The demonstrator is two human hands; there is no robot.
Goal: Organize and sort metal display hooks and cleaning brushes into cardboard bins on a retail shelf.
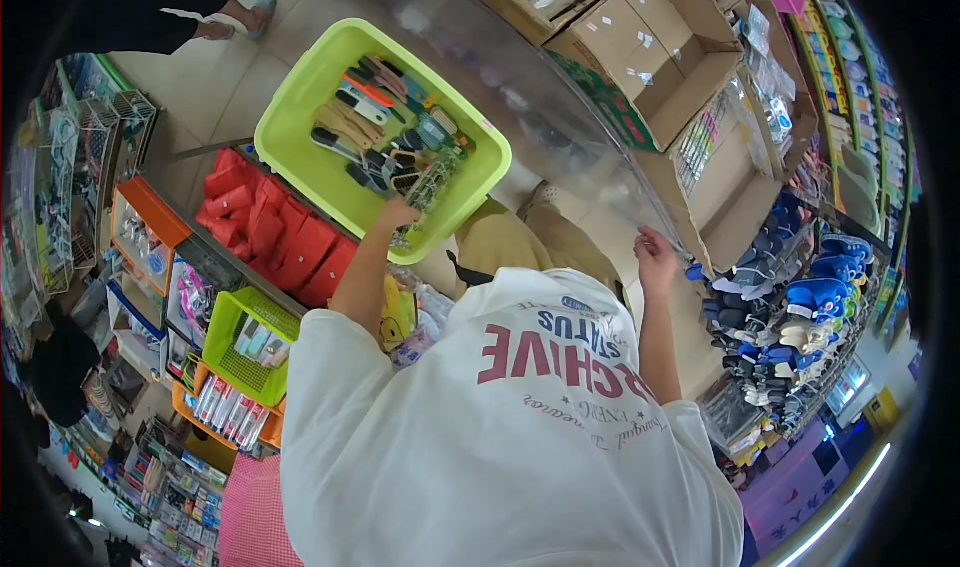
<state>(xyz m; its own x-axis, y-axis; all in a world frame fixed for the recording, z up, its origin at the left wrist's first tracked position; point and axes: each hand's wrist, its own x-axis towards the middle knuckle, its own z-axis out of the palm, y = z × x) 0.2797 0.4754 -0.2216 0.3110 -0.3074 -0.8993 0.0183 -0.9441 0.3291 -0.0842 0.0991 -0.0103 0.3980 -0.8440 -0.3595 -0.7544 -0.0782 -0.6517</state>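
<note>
A lime-green plastic tub sits in front of me on the left, with a loose pile of combs and hairbrushes in it. My left hand reaches inside, at a heap of silvery metal pieces, perhaps clips, near the tub's near side. Its fingertips are too small and partly hidden to show a grip. Beyond it lie wooden combs, an orange comb and a white-handled comb. My right hand hangs at my right side, loosely curled with fingers apart, near the edge of a clear plastic panel.
Red packets fill a bin left of the tub. A green basket stands closer to me. Open cardboard boxes occupy the right side, above racked slippers. Another person's legs are at the upper left.
</note>
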